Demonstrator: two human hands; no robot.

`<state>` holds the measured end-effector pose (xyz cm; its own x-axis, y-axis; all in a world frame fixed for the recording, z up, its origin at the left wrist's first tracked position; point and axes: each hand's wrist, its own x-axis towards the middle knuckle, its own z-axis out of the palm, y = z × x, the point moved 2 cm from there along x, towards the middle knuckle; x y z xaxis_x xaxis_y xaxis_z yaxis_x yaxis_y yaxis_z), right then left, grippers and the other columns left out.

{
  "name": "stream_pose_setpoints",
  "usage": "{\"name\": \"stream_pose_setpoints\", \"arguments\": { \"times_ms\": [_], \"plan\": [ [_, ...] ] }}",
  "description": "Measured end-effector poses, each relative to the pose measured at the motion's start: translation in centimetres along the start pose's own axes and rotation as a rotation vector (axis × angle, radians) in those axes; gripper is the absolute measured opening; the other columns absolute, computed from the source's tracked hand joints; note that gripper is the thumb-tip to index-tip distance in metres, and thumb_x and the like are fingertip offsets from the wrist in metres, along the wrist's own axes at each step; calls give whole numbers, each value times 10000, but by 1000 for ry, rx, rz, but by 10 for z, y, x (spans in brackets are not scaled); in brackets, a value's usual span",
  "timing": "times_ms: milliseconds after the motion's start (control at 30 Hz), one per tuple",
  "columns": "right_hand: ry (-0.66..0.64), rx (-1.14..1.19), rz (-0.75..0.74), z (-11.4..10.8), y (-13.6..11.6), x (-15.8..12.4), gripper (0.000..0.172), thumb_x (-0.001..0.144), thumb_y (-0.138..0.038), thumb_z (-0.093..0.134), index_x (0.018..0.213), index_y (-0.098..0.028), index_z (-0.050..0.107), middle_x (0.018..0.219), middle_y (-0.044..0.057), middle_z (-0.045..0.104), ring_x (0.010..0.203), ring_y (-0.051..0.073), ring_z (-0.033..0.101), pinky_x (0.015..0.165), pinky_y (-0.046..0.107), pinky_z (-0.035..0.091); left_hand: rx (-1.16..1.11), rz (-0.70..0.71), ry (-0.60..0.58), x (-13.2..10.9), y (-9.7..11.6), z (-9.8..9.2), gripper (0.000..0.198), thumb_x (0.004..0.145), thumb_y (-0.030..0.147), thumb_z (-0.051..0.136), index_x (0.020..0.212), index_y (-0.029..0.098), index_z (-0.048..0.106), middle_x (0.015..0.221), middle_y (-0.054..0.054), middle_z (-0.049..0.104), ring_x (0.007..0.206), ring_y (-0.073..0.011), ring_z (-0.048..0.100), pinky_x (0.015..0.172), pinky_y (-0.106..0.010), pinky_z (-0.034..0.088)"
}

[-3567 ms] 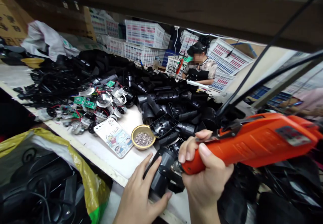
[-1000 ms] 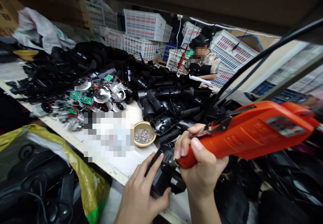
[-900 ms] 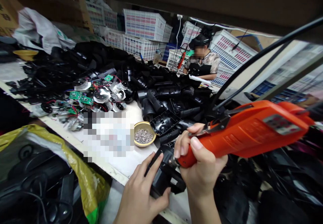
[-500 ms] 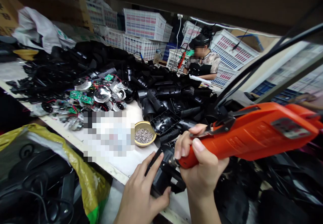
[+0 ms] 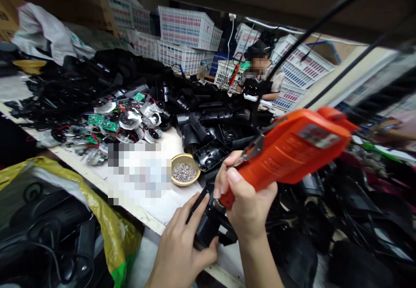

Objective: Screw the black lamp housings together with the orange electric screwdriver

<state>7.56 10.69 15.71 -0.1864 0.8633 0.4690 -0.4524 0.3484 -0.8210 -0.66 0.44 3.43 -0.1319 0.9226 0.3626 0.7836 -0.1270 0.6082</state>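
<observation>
My right hand [image 5: 248, 201] is wrapped round the front of an orange electric screwdriver [image 5: 289, 149], whose tip points down and left at a black plastic housing [image 5: 206, 227]. The bit's very end is hidden against the housing. My left hand [image 5: 183, 240] grips that housing near the table's front edge, fingers along its far side and thumb on the near side. Just beyond my hands stands a yellow bowl [image 5: 185, 182] with small silver screws [image 5: 184, 172] in it. An open black shell part [image 5: 212, 156] lies beside the bowl.
Motors with green circuit boards [image 5: 103, 122] lie to the left, before a heap of black parts [image 5: 208, 106]. A yellow-edged sack [image 5: 107, 231] hangs at the front left. Black housings [image 5: 292, 249] fill the right. Across the table sits a person [image 5: 260, 84] near white crates [image 5: 185, 26].
The screwdriver's rear end has swung left and its body now stands more steeply, with its cable shifted. My right hand has moved slightly left; my left hand stays on the housing.
</observation>
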Motion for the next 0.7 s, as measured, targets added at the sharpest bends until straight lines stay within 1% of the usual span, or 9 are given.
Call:
{"name": "stream_pose_setpoints", "arguments": {
  "times_ms": [167, 267, 400, 533, 600, 667, 700],
  "plan": [
    [-112, -89, 78, 5, 6, 6, 82, 852, -253, 729, 886, -195, 682, 532, -68, 541, 402, 83, 472, 420, 206, 400, -10, -24, 68, 0, 4, 5, 885, 783, 204, 686, 1580, 308, 317, 1382, -112, 628, 1172, -308, 669, 956, -500, 630],
    [-144, -109, 113, 3, 8, 5, 91, 841, -262, 724, 861, -187, 677, 508, -67, 532, 390, 81, 456, 411, 208, 390, -17, -37, 93, 0, 8, 7, 870, 745, 168, 688, 1548, 292, 375, 1360, -109, 643, 1130, -305, 674, 946, -487, 628],
    [-116, -87, 146, 1, 9, 2, 106, 839, -280, 728, 848, -189, 674, 518, -71, 515, 401, 78, 438, 435, 219, 410, -9, -26, 70, 0, 5, 7, 820, 772, 196, 702, 1534, 273, 409, 1366, -114, 650, 1121, -298, 679, 926, -458, 634],
    [-132, -106, 105, 5, 7, 0, 64, 790, -214, 717, 816, -183, 666, 605, -42, 578, 469, 83, 504, 473, 209, 417, -36, -56, 36, -2, -3, 10, 679, 844, 255, 680, 1488, 254, 462, 1371, -123, 654, 1171, -297, 671, 951, -451, 624],
    [-121, -96, 90, 6, 6, -3, 75, 791, -224, 711, 827, -180, 662, 619, -39, 583, 473, 81, 505, 482, 209, 419, -61, -60, 37, -3, -8, 15, 610, 882, 304, 645, 1464, 264, 467, 1389, -114, 644, 1226, -299, 657, 982, -459, 612],
    [-54, -73, 78, 3, 7, -6, 132, 827, -292, 696, 879, -177, 660, 569, -54, 548, 437, 84, 481, 461, 209, 405, -91, -66, 85, -4, -15, 21, 557, 921, 353, 580, 1456, 275, 448, 1409, -105, 626, 1273, -305, 639, 1024, -486, 591],
    [13, -61, 67, 0, 8, -7, 181, 842, -338, 686, 914, -174, 656, 544, -64, 525, 420, 88, 474, 452, 211, 406, -110, -59, 115, -3, -20, 24, 533, 939, 371, 544, 1452, 271, 441, 1408, -108, 621, 1279, -312, 636, 1047, -503, 576]
  ]
}}
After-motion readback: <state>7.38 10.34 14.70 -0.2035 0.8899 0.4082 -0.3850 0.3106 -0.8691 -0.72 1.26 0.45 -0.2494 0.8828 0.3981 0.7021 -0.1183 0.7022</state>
